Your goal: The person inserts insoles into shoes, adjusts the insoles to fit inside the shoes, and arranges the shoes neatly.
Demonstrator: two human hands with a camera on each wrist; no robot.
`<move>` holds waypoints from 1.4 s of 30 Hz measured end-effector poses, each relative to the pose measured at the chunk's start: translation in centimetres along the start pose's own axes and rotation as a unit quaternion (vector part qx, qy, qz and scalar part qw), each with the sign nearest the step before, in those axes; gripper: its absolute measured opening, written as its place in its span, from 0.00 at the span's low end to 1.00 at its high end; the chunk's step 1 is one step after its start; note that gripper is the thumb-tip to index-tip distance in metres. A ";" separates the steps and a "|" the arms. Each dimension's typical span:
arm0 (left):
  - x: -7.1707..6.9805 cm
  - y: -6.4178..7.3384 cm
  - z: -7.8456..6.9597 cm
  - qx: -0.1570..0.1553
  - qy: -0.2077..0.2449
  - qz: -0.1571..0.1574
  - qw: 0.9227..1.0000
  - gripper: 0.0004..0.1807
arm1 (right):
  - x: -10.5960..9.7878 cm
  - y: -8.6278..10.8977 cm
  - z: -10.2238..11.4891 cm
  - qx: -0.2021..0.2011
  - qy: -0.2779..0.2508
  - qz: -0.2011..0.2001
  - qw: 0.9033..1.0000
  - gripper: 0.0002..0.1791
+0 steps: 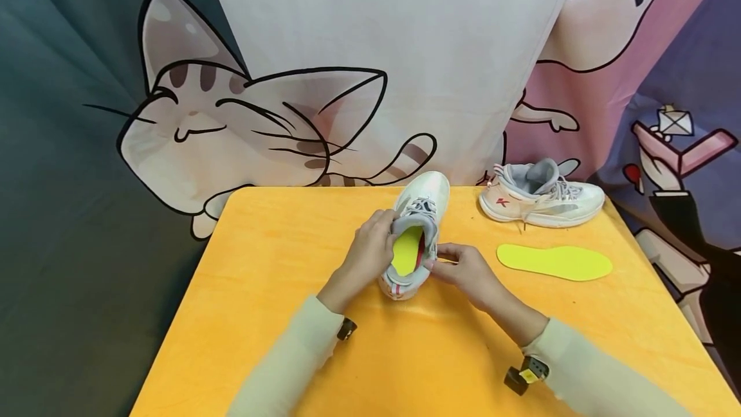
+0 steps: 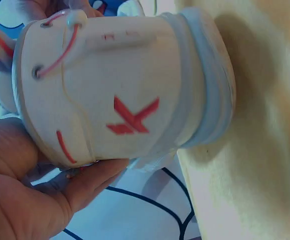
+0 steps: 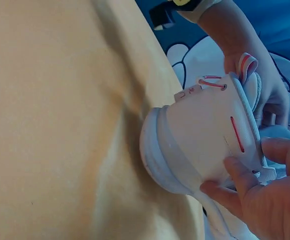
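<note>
A white sneaker (image 1: 429, 188) stands on the table, toe pointing away and heel toward me. Inside its opening lies a bright yellow-green insole (image 1: 407, 251), with a bit of red showing beside it. My left hand (image 1: 370, 246) grips the left side of the grey collar, thumb at the inner edge. On the opposite side my right hand (image 1: 467, 273) pinches the collar, its thumb at the rim and fingers against the outer wall. The left wrist view shows the heel side (image 2: 135, 85) with a red K mark and a red cord. A striped pull loop (image 3: 248, 66) sticks up at the heel.
The matching sneaker (image 1: 503, 201) stands at the table's back right, toe to the right. In front of it a second yellow-green insole (image 1: 556, 262) lies flat on the yellow table (image 1: 278, 262). A printed cloth (image 1: 405, 31) with cartoon figures hangs behind the table.
</note>
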State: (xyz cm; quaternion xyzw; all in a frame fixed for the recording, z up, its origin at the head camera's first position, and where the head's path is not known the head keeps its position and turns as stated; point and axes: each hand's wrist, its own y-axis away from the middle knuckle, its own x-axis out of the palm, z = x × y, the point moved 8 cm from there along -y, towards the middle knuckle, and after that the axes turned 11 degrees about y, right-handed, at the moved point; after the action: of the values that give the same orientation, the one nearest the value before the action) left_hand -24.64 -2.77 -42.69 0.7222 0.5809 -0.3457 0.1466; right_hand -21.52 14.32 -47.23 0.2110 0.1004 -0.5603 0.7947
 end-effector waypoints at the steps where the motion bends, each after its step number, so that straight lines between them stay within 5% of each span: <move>1: -0.2 -0.1 0.0 0.010 -0.006 0.003 1.000 0.14 | 0.2 -0.1 0.0 0.002 -0.007 -0.002 1.000 0.25; 10: -0.8 -1.8 0.6 0.056 -0.019 0.074 0.995 0.14 | 2.1 -0.6 -0.9 0.033 -0.068 0.022 0.997 0.22; 22: -0.4 -3.9 3.5 0.014 0.091 0.168 0.981 0.14 | 3.8 -1.0 -1.4 0.027 -0.089 0.080 0.992 0.16; 28: 0.1 -4.6 4.8 -0.003 0.124 0.171 0.977 0.14 | 3.8 -0.9 -1.6 0.009 0.004 0.073 0.997 0.18; 35: -0.2 -4.2 6.6 -0.051 0.189 0.148 0.969 0.12 | 2.9 -0.7 -0.8 -0.024 0.075 0.101 0.992 0.17; 39: -0.9 -2.9 7.2 -0.078 0.218 0.142 0.962 0.17 | 1.1 -0.1 1.2 -0.087 0.176 0.085 0.977 0.09; 42: -1.5 -1.3 6.8 -0.089 0.245 0.153 0.953 0.23 | 0.0 0.6 3.8 -0.163 0.251 0.053 0.953 0.03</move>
State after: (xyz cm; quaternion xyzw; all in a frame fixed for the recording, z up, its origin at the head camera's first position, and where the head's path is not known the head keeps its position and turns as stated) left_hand -28.25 -7.66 -46.33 0.8486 0.5104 -0.0785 0.1150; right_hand -21.26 12.73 -43.69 0.2171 0.3749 -0.4225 0.7961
